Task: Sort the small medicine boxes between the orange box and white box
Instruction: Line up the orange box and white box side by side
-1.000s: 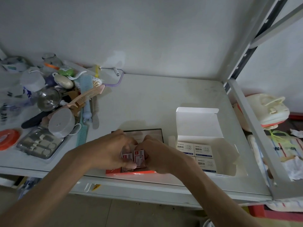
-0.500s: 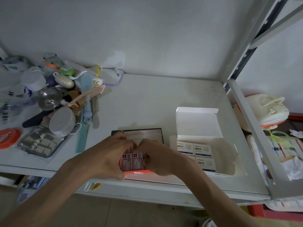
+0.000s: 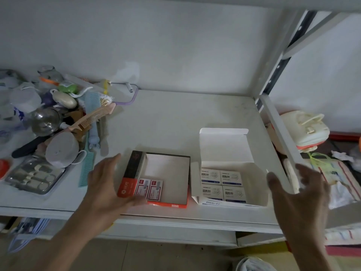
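Observation:
The orange box [image 3: 168, 204] lies open near the shelf's front edge, its black and orange lid [image 3: 131, 174] tilted up at the left. Two small red and white medicine boxes [image 3: 150, 189] lie side by side in its front left corner. To the right stands the white box [image 3: 224, 145] with its flap raised, holding several small white and blue medicine boxes [image 3: 222, 185]. My left hand [image 3: 106, 189] is open, fingers spread, touching the lid's outer side. My right hand [image 3: 298, 194] is open, held right of the white box, holding nothing.
A heap of clutter fills the shelf's left end: combs [image 3: 91, 118], a metal cup [image 3: 46, 122], a manicure set [image 3: 34, 178], a grey roll [image 3: 62, 149]. The shelf's upright post [image 3: 281, 137] rises at the right, with a cream container [image 3: 304, 130] and bags beyond it.
Both hands have let go of the two small red and white boxes in the orange box and drawn apart, the left to the lid, the right far out past the white box.

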`<action>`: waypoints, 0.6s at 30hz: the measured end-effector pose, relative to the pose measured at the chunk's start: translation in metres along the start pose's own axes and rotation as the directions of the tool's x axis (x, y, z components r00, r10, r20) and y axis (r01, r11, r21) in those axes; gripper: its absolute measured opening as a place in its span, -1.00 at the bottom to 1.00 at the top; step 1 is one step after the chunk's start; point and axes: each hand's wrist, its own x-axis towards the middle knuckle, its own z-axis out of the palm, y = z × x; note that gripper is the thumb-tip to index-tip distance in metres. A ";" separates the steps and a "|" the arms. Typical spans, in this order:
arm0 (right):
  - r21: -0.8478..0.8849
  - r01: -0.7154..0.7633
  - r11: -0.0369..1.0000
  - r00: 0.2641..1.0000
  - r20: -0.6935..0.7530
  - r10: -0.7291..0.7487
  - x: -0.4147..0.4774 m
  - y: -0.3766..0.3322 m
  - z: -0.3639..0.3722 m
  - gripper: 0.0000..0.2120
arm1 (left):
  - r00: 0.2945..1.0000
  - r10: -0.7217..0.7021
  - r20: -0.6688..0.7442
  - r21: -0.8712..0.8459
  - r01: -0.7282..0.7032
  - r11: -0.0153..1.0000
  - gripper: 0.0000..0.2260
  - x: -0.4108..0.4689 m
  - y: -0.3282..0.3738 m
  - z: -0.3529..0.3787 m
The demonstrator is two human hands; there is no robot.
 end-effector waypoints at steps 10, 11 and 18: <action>0.368 -0.339 0.866 0.935 0.235 0.266 -0.018 0.033 0.024 -0.66 | 0.987 0.091 -0.135 0.015 -0.090 0.996 -0.07 -0.001 0.006 0.045; 0.378 -0.321 0.869 0.943 0.216 0.254 -0.018 0.034 0.027 -0.73 | 0.985 0.094 -0.141 0.004 -0.095 0.995 -0.07 0.000 0.008 0.046; 0.416 -0.249 0.874 0.967 0.158 0.200 -0.020 0.024 0.047 -0.86 | 0.986 0.105 -0.127 -0.026 -0.109 0.994 -0.13 0.010 0.013 0.054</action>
